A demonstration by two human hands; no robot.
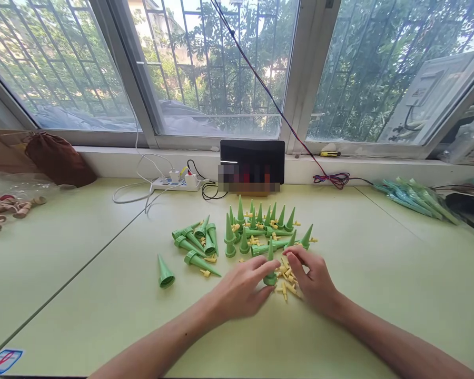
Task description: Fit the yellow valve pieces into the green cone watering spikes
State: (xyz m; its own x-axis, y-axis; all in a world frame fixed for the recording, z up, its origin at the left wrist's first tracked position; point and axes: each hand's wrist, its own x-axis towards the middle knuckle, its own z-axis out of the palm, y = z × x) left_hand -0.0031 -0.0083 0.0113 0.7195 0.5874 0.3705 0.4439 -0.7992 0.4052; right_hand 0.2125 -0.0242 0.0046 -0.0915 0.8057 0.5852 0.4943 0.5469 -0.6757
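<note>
My left hand [243, 284] is closed around a green plastic cone spike [269, 278], which stands upright on the table, point up. To its right, my right hand [315, 278] hovers over a loose pile of small yellow plastic valves [287, 279]. Its thumb and fingers are drawn together in a pinch, and what lies between them is hidden. Behind both hands stand several upright green cones [229, 237], with others lying on their sides and yellow valves among them. More green cones [187, 245] lie in a heap to the left, and a single cone [165, 273] rests apart from them.
A black screen [253, 163] stands at the back by the window ledge, beside a white power strip [177, 183] with cables. Plastic-wrapped bundles [414, 197] are at the right. Wooden pieces [11, 210] and a brown pouch [59, 158] sit at the left.
</note>
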